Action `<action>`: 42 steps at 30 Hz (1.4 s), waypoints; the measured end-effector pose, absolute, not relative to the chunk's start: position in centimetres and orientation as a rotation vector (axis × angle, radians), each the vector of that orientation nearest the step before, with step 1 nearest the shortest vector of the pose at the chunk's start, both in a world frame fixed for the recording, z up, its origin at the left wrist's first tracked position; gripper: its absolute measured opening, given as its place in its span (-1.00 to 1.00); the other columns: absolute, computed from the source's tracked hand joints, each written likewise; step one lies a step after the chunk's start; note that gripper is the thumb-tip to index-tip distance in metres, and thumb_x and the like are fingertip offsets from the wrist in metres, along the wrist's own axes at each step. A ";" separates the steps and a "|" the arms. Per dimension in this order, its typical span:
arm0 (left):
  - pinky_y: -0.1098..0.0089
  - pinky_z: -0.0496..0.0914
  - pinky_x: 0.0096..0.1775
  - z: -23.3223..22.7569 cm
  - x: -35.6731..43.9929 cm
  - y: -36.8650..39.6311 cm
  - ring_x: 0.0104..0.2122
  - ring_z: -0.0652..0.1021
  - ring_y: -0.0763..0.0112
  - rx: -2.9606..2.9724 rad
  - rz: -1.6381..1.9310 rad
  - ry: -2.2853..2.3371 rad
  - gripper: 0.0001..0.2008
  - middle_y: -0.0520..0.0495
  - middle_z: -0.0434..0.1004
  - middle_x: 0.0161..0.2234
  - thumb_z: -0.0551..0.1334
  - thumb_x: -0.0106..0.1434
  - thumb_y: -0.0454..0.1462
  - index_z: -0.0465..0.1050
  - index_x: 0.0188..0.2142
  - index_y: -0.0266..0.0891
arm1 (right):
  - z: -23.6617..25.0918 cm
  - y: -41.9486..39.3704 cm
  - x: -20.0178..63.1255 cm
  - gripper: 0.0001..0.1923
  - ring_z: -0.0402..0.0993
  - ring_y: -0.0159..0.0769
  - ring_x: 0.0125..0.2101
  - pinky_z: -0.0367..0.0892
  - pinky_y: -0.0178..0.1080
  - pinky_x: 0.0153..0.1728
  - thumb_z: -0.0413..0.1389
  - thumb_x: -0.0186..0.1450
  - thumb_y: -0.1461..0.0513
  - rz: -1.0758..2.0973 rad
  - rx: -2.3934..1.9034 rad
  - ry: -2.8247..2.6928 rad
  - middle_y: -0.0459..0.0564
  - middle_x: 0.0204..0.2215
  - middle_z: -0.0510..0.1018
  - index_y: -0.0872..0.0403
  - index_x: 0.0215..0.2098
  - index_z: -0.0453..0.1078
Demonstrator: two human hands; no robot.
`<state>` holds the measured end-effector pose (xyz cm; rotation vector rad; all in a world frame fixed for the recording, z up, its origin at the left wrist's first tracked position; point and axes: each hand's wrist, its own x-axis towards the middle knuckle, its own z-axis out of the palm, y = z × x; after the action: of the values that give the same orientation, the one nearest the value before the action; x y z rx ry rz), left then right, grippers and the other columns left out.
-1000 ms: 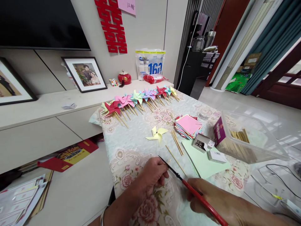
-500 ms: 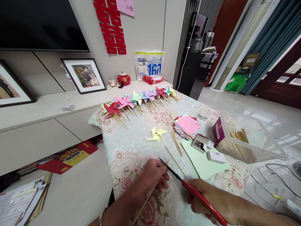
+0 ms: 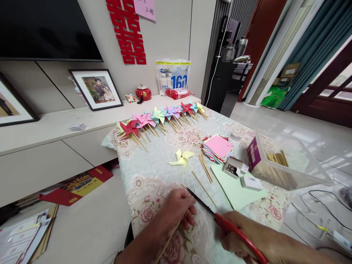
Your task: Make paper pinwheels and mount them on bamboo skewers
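Observation:
My left hand [image 3: 180,207] is closed around a thin wooden stick [image 3: 169,242], which runs down toward the near edge of the view. In my right hand [image 3: 236,234] are red-handled scissors [image 3: 205,205], their dark blades together and the tip beside my left thumb. A small pale bit [image 3: 194,189] shows just past the blade tip. Beyond my hands lie a loose wooden stick [image 3: 204,188], a few more sticks [image 3: 205,167] side by side, and a pale yellow paper pinwheel [image 3: 181,157] without a stick.
Finished pinwheels [image 3: 158,115] line the table's far side. To the right are a stack of coloured paper squares [image 3: 218,146], green paper sheets [image 3: 233,190], a small box of metal fasteners [image 3: 233,168], a closed white box [image 3: 251,184] and a clear bin [image 3: 275,172] holding sticks.
The scissors' blades have tilted slightly by my left thumb. A small pale bit now shows near their tip, and the stick end that stood there is gone. The view has shifted slightly.

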<state>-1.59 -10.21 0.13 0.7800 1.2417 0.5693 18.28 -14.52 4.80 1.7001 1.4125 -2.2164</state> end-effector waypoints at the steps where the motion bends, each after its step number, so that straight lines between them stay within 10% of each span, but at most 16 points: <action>1: 0.54 0.14 -0.76 0.3 -1.8 -10.4 -0.77 0.41 0.51 0.751 0.595 1.216 -0.84 0.05 0.46 -0.65 0.26 0.11 -0.26 0.31 -0.52 -0.24 | 4.8 -14.8 18.4 -0.90 -0.13 -0.63 -0.84 -0.21 -0.45 -0.84 0.01 -0.10 0.27 -2.262 1.718 1.397 -0.31 -0.77 0.08 0.04 -0.62 0.11; 8: 0.52 0.42 -0.40 2.2 -1.6 -11.2 -0.50 0.52 0.53 0.342 1.010 0.806 -0.74 0.00 0.52 -0.46 0.42 0.02 -0.32 0.48 -0.27 -0.31 | 3.7 -16.7 17.0 -0.57 0.19 -0.59 -0.67 0.05 -0.45 -0.67 0.19 0.19 -0.06 -2.514 1.977 1.664 -0.09 -0.43 0.50 0.09 -0.25 0.26; 17: 0.38 0.51 -0.09 3.5 -1.0 -9.3 -0.28 0.58 0.40 0.363 1.352 0.902 -0.89 -0.07 0.53 -0.31 0.32 0.19 -0.41 0.44 -0.31 -0.22 | 3.0 -16.2 15.1 -0.51 0.26 -0.52 -0.68 0.15 -0.40 -0.62 0.33 0.10 -0.06 -2.701 2.275 1.639 -0.23 -0.56 0.41 0.07 -0.28 0.27; 32: 0.28 0.50 -0.09 3.6 -2.5 -8.8 -0.34 0.58 0.42 0.433 1.497 0.971 -0.65 0.00 0.55 -0.32 0.38 0.13 -0.36 0.44 -0.07 -0.21 | 3.7 -14.5 14.4 -0.56 0.19 -0.55 -0.70 0.05 -0.42 -0.66 0.33 0.04 0.08 -2.759 2.457 1.528 -0.16 -0.53 0.53 0.09 -0.24 0.29; 38: -0.12 -0.07 0.29 3.3 -3.7 -9.8 0.30 0.19 -0.12 1.472 1.500 1.577 -0.82 -0.15 0.42 0.11 0.39 0.07 -0.34 0.64 -0.30 -0.07 | 4.1 -13.7 14.8 -0.62 0.15 -0.53 -0.69 0.04 -0.39 -0.64 0.28 0.01 0.10 -2.578 2.473 1.668 -0.20 -0.55 0.47 0.06 -0.32 0.26; 42: -0.15 -0.43 0.27 3.7 -3.2 -11.5 0.21 0.36 -0.10 1.953 1.224 1.319 -0.74 -0.09 0.63 -0.21 0.29 0.14 -0.45 0.63 -0.40 0.01 | 4.6 -13.4 14.4 -0.66 0.06 -0.52 -0.67 -0.02 -0.39 -0.62 0.26 -0.01 0.10 -2.519 2.421 1.796 -0.29 -0.67 0.26 0.04 -0.40 0.23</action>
<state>-3.21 -11.46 3.68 1.9525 1.3190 1.2238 14.40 -13.42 4.57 2.4207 1.7961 -2.5186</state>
